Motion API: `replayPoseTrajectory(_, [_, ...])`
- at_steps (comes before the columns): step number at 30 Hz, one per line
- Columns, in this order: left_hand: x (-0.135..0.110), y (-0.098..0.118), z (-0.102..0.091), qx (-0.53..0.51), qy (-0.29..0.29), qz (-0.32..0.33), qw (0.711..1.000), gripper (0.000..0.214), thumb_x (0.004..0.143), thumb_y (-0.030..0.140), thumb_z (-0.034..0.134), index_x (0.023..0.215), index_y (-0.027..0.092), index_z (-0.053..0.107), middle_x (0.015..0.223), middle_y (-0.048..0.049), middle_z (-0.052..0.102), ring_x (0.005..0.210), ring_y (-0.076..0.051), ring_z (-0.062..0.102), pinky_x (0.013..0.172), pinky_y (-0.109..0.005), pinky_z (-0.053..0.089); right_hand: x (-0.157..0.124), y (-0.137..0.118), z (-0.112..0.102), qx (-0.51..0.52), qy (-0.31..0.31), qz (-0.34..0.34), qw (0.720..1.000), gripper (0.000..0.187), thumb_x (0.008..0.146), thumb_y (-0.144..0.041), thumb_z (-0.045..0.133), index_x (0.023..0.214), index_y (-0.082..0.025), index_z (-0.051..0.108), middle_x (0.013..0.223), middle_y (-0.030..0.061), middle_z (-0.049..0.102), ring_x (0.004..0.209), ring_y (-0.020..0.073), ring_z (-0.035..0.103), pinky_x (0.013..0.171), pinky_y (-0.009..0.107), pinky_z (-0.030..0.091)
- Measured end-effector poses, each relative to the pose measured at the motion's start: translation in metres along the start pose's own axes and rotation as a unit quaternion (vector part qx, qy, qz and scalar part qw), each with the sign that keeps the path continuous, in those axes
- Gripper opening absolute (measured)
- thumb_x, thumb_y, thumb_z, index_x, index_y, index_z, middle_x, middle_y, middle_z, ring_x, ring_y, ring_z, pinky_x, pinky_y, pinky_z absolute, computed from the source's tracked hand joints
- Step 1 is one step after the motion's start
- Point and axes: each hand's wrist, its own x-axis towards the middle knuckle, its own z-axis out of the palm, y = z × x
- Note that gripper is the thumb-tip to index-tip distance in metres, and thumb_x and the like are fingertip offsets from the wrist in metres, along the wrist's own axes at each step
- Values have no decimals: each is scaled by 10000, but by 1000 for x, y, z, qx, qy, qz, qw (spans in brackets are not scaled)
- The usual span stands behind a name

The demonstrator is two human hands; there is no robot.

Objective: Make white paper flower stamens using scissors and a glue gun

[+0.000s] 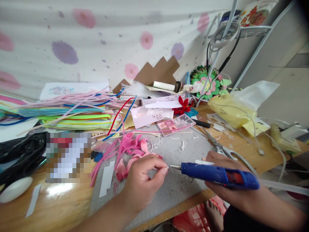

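My left hand (142, 183) is closed in a pinch over the grey cutting mat (176, 193), with a tiny whitish piece (167, 167) at the fingertips, too small to name. Wrapped around a blue glue gun (205, 174), my right hand (220, 191) holds it level, its metal nozzle pointing left at the pinched fingertips. Whether nozzle and piece touch I cannot tell. Behind my left hand lie pink fuzzy pipe-cleaner petals and stems (131, 145), partly hidden by it. A white paper strip (107, 178) rests on the mat to its left.
Bundles of coloured pipe cleaners (74, 112) spread at the back left. A white box (147, 118), a red flower (182, 106) and a palette (176, 125) stand behind the mat. Scissors (227, 152) lie beside my right hand. A yellow bag (231, 111) and cables are at right.
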Motion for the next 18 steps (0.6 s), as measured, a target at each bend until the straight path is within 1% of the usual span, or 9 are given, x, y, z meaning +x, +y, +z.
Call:
replayPoseTrajectory(2, [0, 0, 0, 1, 0, 4, 1000, 155, 782, 104, 553, 678, 184, 635, 637, -10, 630, 662, -150, 583, 674, -283, 456, 0, -1, -1, 3, 0, 1, 1000, 128, 862, -252, 499, 745, -219, 539, 708, 22, 543, 637, 170, 529, 570, 302, 420])
replayPoseTrajectory(5, [0, -2, 0, 4, 0, 14, 1000, 158, 783, 96, 549, 677, 178, 633, 632, -9, 627, 645, -143, 575, 663, -282, 452, 0, -4, -3, 3, -19, 10, 1000, 120, 867, -251, 499, 761, -214, 541, 722, 24, 547, 645, 168, 535, 570, 295, 414])
replayPoseTrajectory(12, [1, 0, -1, 23, 4, 67, 997, 171, 767, 55, 544, 663, 159, 631, 627, -13, 621, 623, -132, 569, 600, -257, 433, 0, -6, -6, -16, -42, 19, 999, 112, 841, -192, 516, 729, -200, 515, 733, 25, 540, 651, 160, 546, 580, 281, 418])
replayPoseTrajectory(15, [2, -1, 0, 30, 5, 76, 997, 170, 761, 44, 549, 669, 159, 634, 635, -11, 619, 637, -132, 574, 625, -260, 439, 2, -7, -6, -12, -34, 18, 999, 120, 819, -169, 535, 706, -203, 511, 718, 19, 544, 632, 155, 548, 563, 273, 423])
replayPoseTrajectory(18, [2, -3, 0, 23, 8, 64, 998, 157, 768, 62, 555, 687, 166, 641, 655, -12, 630, 674, -141, 590, 648, -264, 446, 0, -7, -8, -15, -24, 15, 999, 111, 807, -161, 552, 707, -209, 538, 719, 19, 561, 638, 158, 562, 567, 269, 450])
